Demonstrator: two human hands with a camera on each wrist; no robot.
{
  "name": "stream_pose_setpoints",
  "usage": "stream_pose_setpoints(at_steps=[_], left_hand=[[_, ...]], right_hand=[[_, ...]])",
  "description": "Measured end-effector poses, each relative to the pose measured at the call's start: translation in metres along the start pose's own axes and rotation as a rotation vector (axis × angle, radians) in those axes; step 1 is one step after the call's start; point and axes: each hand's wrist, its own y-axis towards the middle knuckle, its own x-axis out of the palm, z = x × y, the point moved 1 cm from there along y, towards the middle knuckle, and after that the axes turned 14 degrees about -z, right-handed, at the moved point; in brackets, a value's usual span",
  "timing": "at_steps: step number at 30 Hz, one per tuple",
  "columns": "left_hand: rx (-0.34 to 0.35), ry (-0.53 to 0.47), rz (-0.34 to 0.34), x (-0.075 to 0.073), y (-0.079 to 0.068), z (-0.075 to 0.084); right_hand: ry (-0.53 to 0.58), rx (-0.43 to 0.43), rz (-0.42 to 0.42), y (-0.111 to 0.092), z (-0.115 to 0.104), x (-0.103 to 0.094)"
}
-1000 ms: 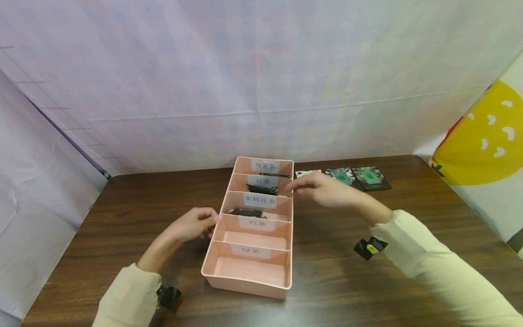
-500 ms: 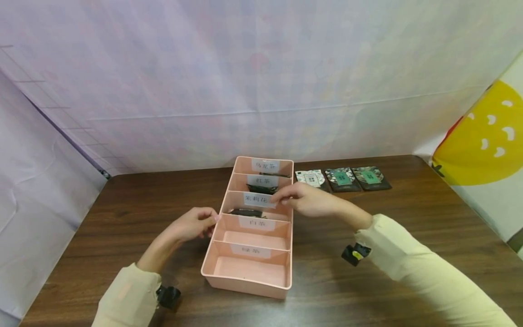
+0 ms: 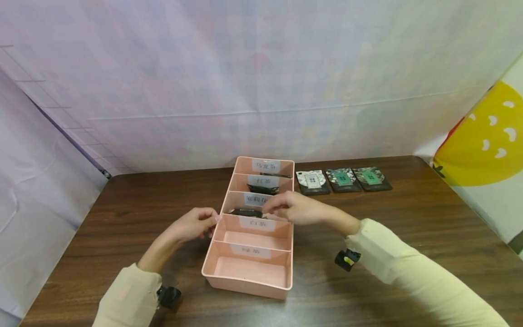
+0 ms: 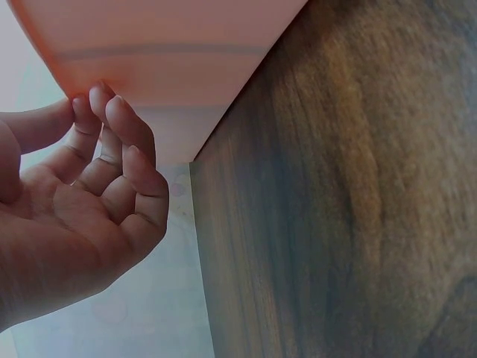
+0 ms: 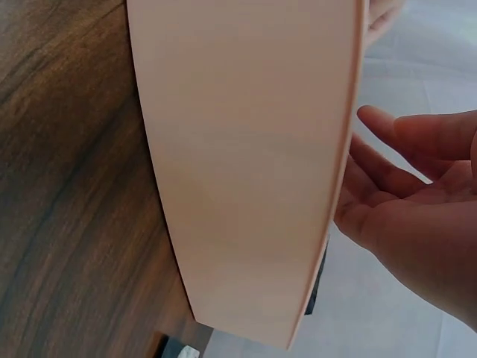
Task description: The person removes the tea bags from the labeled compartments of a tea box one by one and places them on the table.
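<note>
A long pink divided storage box (image 3: 247, 282) with handwritten labels on its dividers stands in the middle of the table. My left hand (image 3: 199, 223) pinches the box's left rim between thumb and fingertips, its other fingers curled beside the outer wall in the left wrist view. Over the box's right rim reaches my right hand (image 3: 302, 208), its fingertips dipping toward the middle compartment. In the right wrist view its thumb stands apart from the fingers, which are partly hidden behind the rim. A dark sachet (image 3: 246, 212) lies in that middle compartment, left of the right fingertips.
Another dark sachet (image 3: 263, 189) lies one compartment back, and a thin dark edge (image 3: 274, 175) shows in the rearmost. Right of the box are a white-and-black sachet (image 3: 313, 181) and two green-and-black sachets, one nearer (image 3: 343, 180), one farther (image 3: 372, 178). A pale curtain (image 3: 261, 81) hangs behind the table.
My right hand has moved left and toward me, from the box's right rim to over the middle compartment, uncovering the sachets on the table. My left hand has stayed at the left rim.
</note>
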Motion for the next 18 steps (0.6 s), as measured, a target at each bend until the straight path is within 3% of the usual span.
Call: stream_pose_setpoints(at_steps=[7,18], left_hand=[[0.003,-0.006,0.002,0.0003,0.0000,0.0006],[0.002,-0.006,0.006,0.0001,0.0008,-0.0018]], right_hand=[[-0.058,-0.044,0.010,0.0048,0.0020,0.0062],[-0.070,-0.032,0.024,0.0102,0.0021,0.0102]])
